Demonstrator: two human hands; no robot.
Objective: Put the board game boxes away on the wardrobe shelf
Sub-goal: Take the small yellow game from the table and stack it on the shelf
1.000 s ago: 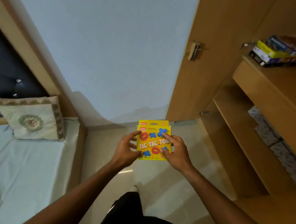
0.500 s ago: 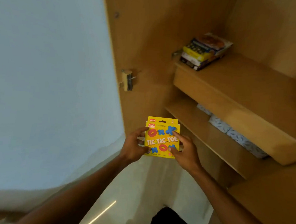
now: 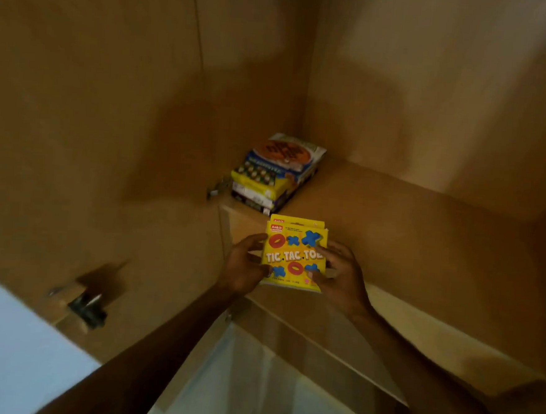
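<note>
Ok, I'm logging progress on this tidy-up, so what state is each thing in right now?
Tic Tac Toe box: closed, held at the shelf's front edge, not set down.
Left hand grip: curled round the box's left edge.
Right hand grip: curled round the box's right edge.
Stack of game boxes: lying flat in the shelf's left corner.
Wardrobe shelf: bearing the stack.
Wardrobe door: open.

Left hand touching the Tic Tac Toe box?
Touching. The head view shows the left hand with its fingers curled onto the left edge of the Tic Tac Toe box, no gap between them.
</note>
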